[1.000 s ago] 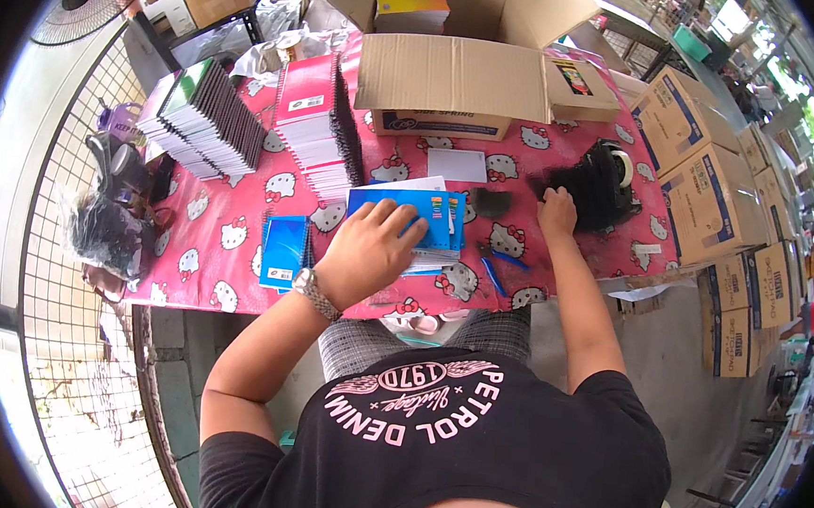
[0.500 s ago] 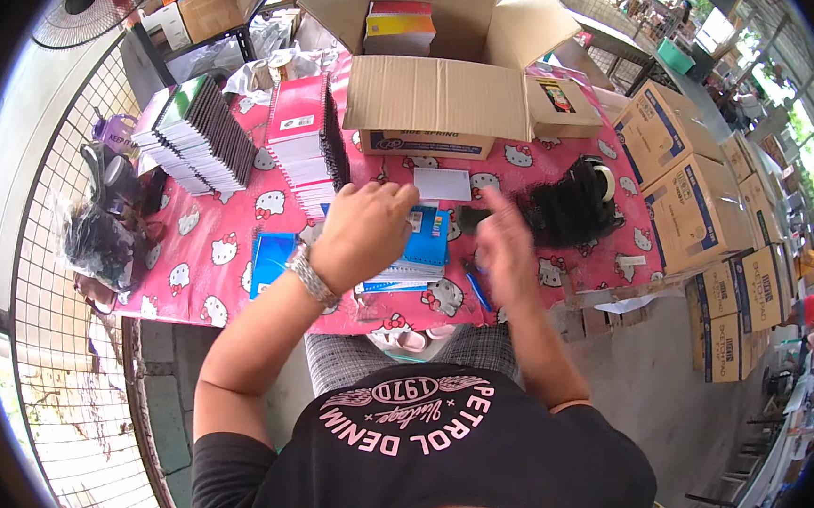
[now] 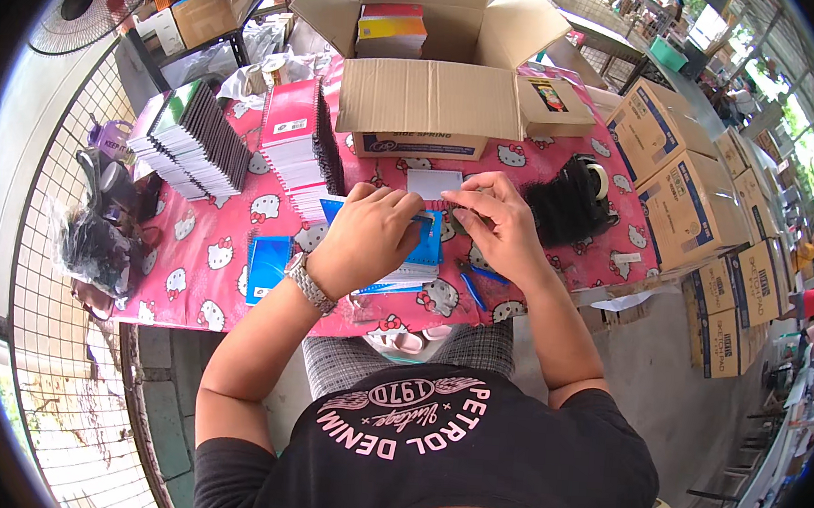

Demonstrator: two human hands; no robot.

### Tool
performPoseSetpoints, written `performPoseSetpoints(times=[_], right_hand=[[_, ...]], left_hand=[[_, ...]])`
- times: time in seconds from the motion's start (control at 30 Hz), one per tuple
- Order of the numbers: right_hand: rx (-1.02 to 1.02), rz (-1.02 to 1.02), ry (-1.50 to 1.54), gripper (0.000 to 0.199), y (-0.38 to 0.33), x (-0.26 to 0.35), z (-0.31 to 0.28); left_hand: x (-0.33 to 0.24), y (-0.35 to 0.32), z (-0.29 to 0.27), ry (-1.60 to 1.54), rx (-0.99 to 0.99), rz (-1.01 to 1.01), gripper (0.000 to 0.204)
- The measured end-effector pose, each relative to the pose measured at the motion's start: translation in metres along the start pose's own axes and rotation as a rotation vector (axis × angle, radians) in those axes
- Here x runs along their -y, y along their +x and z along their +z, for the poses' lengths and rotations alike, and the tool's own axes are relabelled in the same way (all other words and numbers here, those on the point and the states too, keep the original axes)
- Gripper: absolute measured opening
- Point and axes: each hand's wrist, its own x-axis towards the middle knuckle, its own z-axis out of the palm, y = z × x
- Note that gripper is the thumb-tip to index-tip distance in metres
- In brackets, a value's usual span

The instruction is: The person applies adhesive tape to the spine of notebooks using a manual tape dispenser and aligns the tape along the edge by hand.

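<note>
A: Where are the hands?

B: Both are over the middle of the surface (image 3: pixel 209 250), which wears a pink cartoon-cat cloth. The left hand (image 3: pixel 363 240) rests on a stack of blue notebooks (image 3: pixel 407 259), fingers curled down onto the top cover near its far edge. The right hand (image 3: pixel 499 225) sits just beside it, fingers pinched together at that same edge.

A: Pinched on what?

B: Something small and thin at the top of the stack; I cannot tell exactly what it is (the fingertips hide it). A white card (image 3: pixel 433 183) lies just beyond both hands.

A: And around them?

B: An open carton (image 3: pixel 427 100) stands at the far side with bright notebooks stacked inside. To the left are a pink-covered pile (image 3: pixel 294 142) and a dark-edged pile (image 3: pixel 193 140). One blue notebook (image 3: pixel 266 265) lies alone near the front-left, a tape dispenser (image 3: pixel 571 204) stands right of the right hand, and blue pens (image 3: pixel 476 282) lie by the right wrist. Brown boxes (image 3: pixel 690 189) are stacked beyond the right edge.
</note>
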Motion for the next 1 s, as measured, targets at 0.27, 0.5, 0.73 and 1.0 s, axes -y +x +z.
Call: performPoseSetpoints(times=[0.27,0.5,0.73,1.0], right_hand=[[0.278,0.065,0.213,0.032,-0.003,-0.004,-0.011],[0.179,-0.018,0.134,0.035,0.005,-0.001,-0.015],[0.354,0.051,0.171,0.03,0.001,-0.005,-0.021],[0.257,-0.031,-0.011,0.042,0.003,0.018,-0.02]], left_hand=[[0.001,-0.004,0.004,-0.036,-0.041,0.025,0.015],[-0.003,-0.005,0.003,-0.047,-0.069,0.029,0.014],[-0.004,-0.003,0.002,-0.06,-0.021,0.007,0.017],[-0.015,-0.003,0.006,0.037,-0.1,0.039,0.022]])
